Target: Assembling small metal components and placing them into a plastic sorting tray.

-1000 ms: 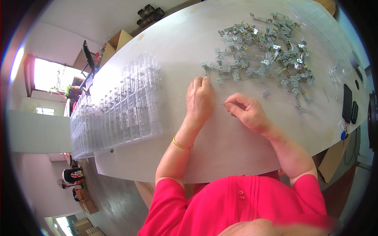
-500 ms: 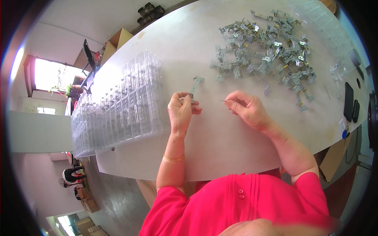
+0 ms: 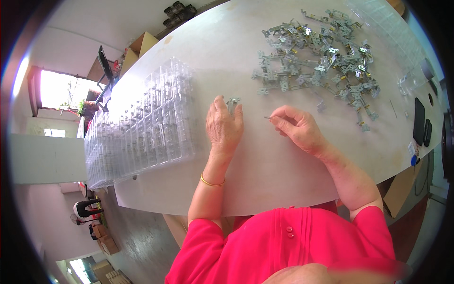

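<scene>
My left hand (image 3: 224,124), its back turned up, has a small silver metal bracket (image 3: 232,102) between thumb and fingers; most of the bracket is hidden by the hand. A short way to the right, my right hand (image 3: 295,127) pinches a thin, short metal pin-like piece (image 3: 267,117) between thumb and forefinger, its end pointing toward the left hand. Beyond the right hand lies a loose heap of similar metal brackets (image 3: 326,61), some with brass-coloured parts. Close by on the left rises a stack of clear plastic trays (image 3: 176,113) with metal parts in their compartments.
All this is on a pale table (image 3: 265,189). More clear trays (image 3: 392,28) lie at the far right. Along the right edge are a clear container (image 3: 416,78), a black flat object (image 3: 419,122) and keys with a blue tag (image 3: 414,161). A person (image 3: 85,209) bends over in the background.
My left hand has turned so that its back faces up, and the bracket, upright before, is now largely covered. The right hand has hardly moved and still pinches the pin-like piece.
</scene>
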Motion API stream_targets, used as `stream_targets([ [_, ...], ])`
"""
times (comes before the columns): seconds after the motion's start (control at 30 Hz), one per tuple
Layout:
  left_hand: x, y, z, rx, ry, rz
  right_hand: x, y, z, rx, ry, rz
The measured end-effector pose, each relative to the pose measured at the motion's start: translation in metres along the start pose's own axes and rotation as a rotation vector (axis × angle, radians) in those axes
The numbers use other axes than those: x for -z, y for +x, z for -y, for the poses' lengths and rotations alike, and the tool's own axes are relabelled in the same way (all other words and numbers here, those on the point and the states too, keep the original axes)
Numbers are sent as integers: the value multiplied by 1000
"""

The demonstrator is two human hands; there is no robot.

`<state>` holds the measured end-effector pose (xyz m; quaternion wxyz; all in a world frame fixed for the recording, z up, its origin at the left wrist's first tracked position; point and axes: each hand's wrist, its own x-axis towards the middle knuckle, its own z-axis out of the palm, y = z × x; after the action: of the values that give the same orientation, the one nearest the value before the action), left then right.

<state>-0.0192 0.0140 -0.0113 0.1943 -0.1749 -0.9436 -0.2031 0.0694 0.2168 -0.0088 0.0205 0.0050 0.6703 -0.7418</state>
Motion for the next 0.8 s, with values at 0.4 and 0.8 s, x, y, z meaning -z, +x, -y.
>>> stream_targets([
  [0.4, 16, -6, -26, 445, -858, 341, 0, -2, 12, -43, 10, -95],
  [0.8, 22, -21, -37, 598, -1202, 568, -1, -2, 5, 79, -162, -77],
])
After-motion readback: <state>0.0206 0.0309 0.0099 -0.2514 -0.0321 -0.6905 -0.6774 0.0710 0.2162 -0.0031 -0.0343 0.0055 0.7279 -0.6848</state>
